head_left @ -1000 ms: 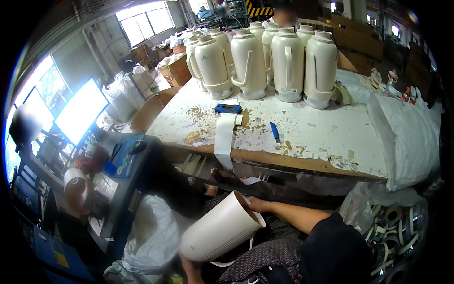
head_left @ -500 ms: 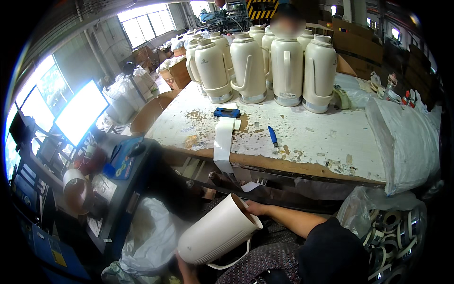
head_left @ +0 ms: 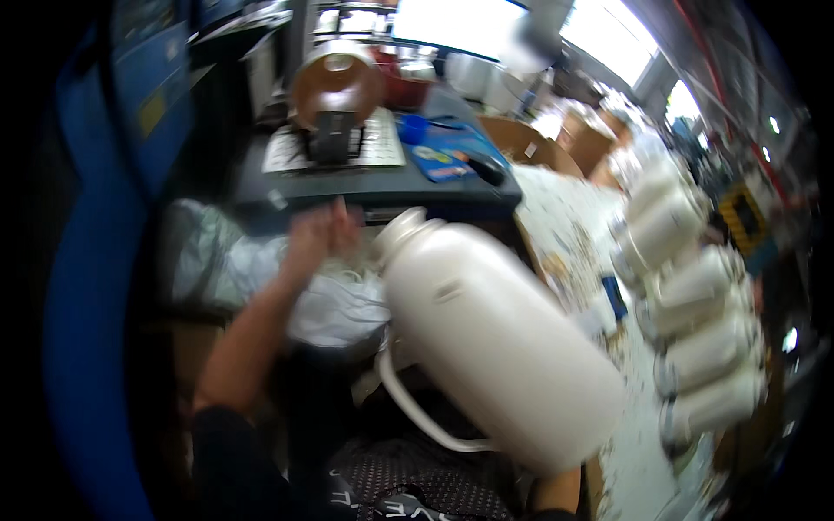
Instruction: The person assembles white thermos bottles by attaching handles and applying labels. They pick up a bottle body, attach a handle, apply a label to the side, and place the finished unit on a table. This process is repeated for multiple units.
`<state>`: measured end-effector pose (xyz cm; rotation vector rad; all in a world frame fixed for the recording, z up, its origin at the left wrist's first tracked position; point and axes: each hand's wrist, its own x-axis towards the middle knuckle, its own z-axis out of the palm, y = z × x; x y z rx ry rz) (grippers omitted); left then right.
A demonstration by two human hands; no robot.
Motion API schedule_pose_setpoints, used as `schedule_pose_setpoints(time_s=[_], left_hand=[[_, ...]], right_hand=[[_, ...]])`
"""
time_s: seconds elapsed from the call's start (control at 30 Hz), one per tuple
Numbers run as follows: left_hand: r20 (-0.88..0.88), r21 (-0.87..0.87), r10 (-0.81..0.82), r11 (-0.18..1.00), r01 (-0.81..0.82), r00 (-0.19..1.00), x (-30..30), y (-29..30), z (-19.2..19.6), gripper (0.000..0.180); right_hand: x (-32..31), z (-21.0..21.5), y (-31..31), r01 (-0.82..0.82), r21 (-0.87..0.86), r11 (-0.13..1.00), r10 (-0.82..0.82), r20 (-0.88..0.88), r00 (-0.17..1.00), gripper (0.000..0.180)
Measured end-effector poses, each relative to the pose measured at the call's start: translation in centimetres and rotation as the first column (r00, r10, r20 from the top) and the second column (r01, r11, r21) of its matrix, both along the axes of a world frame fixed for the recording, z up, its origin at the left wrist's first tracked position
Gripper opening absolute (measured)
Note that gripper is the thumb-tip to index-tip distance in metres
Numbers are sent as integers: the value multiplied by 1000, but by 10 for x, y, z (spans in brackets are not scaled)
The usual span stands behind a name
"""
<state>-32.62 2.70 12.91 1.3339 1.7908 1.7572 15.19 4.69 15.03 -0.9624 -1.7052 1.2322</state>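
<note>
A cream thermos jug shell lies slanted in front of me, its neck toward the upper left and its looped handle on the lower side. My right forearm comes up under its lower right end; that hand is hidden behind the shell and bears it. My left hand is off the shell, a little left of the neck, above a white plastic bag. Motion smears its fingers, so their pose and any small thing in them cannot be made out.
Ahead stands a dark desk with a white, brown-lined cylinder, a blue mat, a black mouse and a bright screen. On the right, a worn white table carries several cream jugs and a blue tool.
My view has swung left toward the desk. The shell has been raised and its neck now points up and left. My left hand has let go of its neck end.
</note>
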Motion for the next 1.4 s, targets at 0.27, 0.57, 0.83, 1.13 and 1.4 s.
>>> schedule_pose_setpoints(time_s=[0.27,0.57,0.83,1.13,1.4], left_hand=[[-143,-12,385,921,-390,912,-174,103,127,64],[645,425,-138,882,-202,752,-214,44,79,44],[418,310,386,790,-529,822,-172,-140,-33,45],[-575,-92,608,617,-782,547,-135,-203,-104,38],[-629,-107,548,641,-760,551,-121,-226,-90,51]], right_hand=[[-201,120,227,50,455,889,95,-290,952,39],[-465,157,325,87,725,683,-14,-106,994,38],[-493,156,258,-203,843,498,-181,330,927,44],[-489,62,256,-256,393,883,192,196,962,32],[-456,63,231,-5,537,844,14,-12,1000,61]])
